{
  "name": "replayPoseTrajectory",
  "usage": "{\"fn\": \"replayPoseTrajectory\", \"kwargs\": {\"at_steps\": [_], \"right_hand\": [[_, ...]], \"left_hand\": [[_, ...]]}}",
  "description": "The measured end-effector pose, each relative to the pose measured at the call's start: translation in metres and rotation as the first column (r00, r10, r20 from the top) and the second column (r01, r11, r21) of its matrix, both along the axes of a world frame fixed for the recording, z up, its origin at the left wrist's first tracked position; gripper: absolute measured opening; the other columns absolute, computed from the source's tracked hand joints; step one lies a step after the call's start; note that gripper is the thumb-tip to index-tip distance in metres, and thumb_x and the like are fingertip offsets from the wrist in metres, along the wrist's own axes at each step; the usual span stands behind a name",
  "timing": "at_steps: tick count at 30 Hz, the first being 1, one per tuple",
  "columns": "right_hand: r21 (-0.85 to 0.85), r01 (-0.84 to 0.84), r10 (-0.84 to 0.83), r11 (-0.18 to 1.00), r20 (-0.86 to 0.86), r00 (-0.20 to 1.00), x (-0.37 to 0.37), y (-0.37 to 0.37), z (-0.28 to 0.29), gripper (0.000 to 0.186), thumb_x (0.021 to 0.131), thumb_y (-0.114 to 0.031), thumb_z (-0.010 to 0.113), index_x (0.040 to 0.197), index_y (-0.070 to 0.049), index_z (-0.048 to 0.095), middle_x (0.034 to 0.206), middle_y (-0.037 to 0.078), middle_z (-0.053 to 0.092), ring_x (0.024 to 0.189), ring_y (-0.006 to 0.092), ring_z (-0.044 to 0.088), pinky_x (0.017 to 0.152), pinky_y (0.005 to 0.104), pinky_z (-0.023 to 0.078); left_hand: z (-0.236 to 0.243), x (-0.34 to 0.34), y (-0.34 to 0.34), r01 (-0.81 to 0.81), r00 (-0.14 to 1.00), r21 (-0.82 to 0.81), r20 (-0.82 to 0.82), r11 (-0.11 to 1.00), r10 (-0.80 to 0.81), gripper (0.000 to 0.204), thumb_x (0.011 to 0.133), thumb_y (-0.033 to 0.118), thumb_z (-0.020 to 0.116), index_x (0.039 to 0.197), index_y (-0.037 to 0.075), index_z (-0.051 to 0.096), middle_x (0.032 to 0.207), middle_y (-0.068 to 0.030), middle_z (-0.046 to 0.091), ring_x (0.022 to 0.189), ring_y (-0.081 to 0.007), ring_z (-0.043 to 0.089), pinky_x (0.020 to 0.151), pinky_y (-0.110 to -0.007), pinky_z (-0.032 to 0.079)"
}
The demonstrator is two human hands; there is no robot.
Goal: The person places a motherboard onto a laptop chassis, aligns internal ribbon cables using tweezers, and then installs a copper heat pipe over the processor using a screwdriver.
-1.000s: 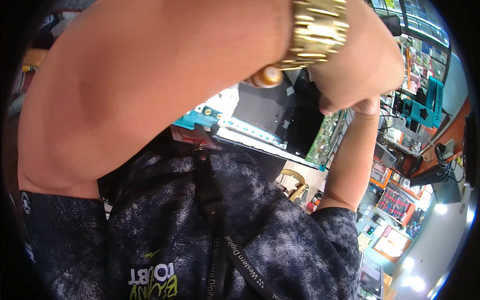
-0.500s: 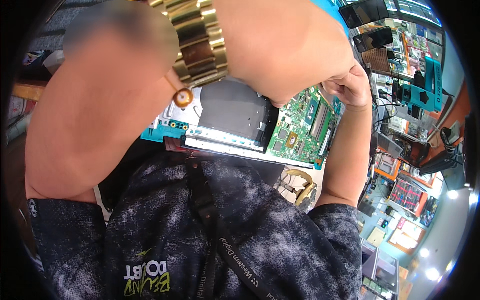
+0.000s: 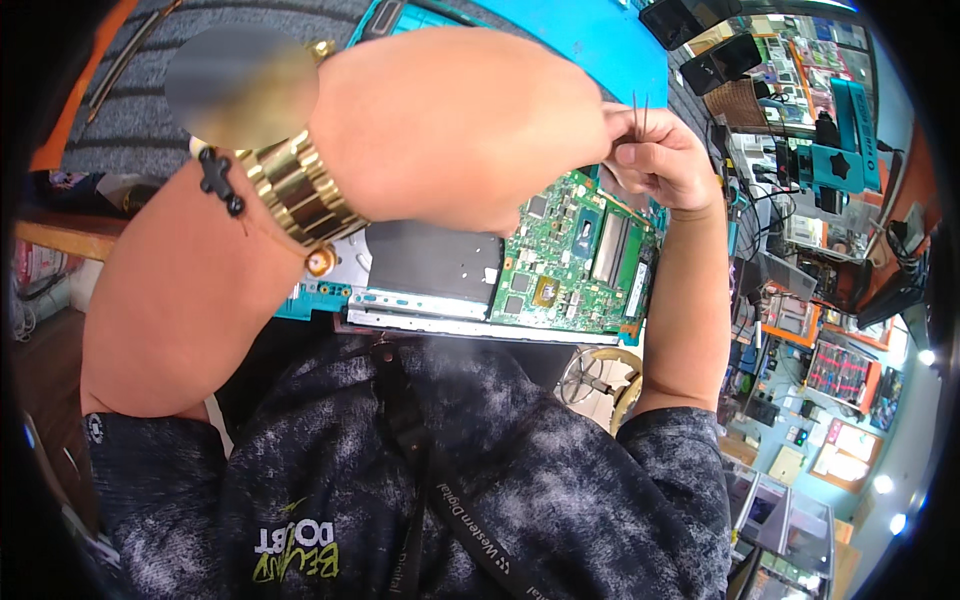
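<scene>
An opened laptop base (image 3: pixel 420 325) lies in front of me, with a green circuit board (image 3: pixel 535 285) on its right and a dark flat panel (image 3: pixel 430 265) beside it. My left arm, with a gold watch on its wrist, crosses over the laptop. My left hand (image 3: pixel 545 130) reaches to the board's far side, beside the right; its fingers are mostly hidden. Above the board's far right corner, my right hand (image 3: pixel 668 165) is closed, thumb and fingers pinched round thin tweezers (image 3: pixel 641 115). Two slim prongs point away from me. Whether the left fingers touch the tweezers is unclear.
A blue mat (image 3: pixel 590 40) spreads beyond the laptop on grey ribbed cloth (image 3: pixel 130 130). Two dark phones, one of them this phone (image 3: pixel 720 63), lie at the far right. A teal stand (image 3: pixel 840 165) and tangled cables are to the right. Below the laptop edge shows a round metal frame (image 3: pixel 590 375).
My left forearm and watch have shifted left and toward me, uncovering more of the mat. Beside my right fingers, the tweezer prongs now show. The view has also shifted slightly.
</scene>
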State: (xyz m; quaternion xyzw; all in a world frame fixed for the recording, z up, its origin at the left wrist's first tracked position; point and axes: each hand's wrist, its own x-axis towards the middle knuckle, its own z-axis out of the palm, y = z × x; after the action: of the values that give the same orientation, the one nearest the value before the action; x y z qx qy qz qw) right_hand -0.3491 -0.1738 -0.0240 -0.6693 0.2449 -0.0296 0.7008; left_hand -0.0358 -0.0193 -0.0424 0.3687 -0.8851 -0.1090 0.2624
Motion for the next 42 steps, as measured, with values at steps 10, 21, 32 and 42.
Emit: {"fn": "replayPoseTrajectory", "kwargs": {"at_steps": [10,21,32,42], "right_hand": [[-0.187,0.123,-0.132,0.975,-0.035,0.991,0.008,0.021,0.028,0.027,0.118,-0.021,0.074,0.134,0.001,0.074,0.099,-0.004,0.066,0.072,0.0031,0.05,0.061,0.0232,0.037],[-0.817,-0.082,-0.047,0.57,-0.133,0.99,0.021,0.072,0.045,0.019,0.096,0.006,0.085,0.111,-0.004,0.08,0.103,0.007,0.074,0.079,0.0194,0.072,0.066,0.0347,0.053],[-0.867,-0.086,-0.055,0.491,-0.129,0.99,0.023,0.075,0.036,0.023,0.091,0.003,0.09,0.111,-0.005,0.084,0.104,0.008,0.074,0.076,0.0233,0.074,0.066,0.0361,0.059],[-0.881,0.0,-0.059,0.473,-0.031,0.998,0.027,0.074,0.031,0.018,0.092,0.004,0.088,0.107,-0.004,0.084,0.1,0.008,0.074,0.075,0.0226,0.074,0.065,0.0367,0.057]], "left_hand": [[0.006,0.011,0.01,-0.024,0.999,-0.005,-0.024,1.0,0.024,0.057,0.07,0.024,0.107,0.107,0.009,0.067,0.112,-0.011,0.066,0.113,-0.0389,0.072,0.097,-0.051,0.06],[0.033,0.027,0.025,0.003,0.999,0.164,0.037,0.986,-0.01,0.068,0.063,0.025,0.11,0.118,0.011,0.072,0.117,-0.0081,0.065,0.112,-0.0362,0.065,0.096,-0.049,0.054],[0.042,0.025,0.025,-0.018,0.997,0.228,0.072,0.973,0.002,0.068,0.061,0.026,0.111,0.116,0.011,0.073,0.115,-0.0069,0.065,0.108,-0.0353,0.064,0.093,-0.049,0.054],[0.043,0.027,0.028,-0.027,0.997,0.225,0.075,0.974,0.01,0.068,0.061,0.026,0.111,0.116,0.011,0.073,0.116,-0.0068,0.067,0.11,-0.0357,0.066,0.095,-0.048,0.055]]}}
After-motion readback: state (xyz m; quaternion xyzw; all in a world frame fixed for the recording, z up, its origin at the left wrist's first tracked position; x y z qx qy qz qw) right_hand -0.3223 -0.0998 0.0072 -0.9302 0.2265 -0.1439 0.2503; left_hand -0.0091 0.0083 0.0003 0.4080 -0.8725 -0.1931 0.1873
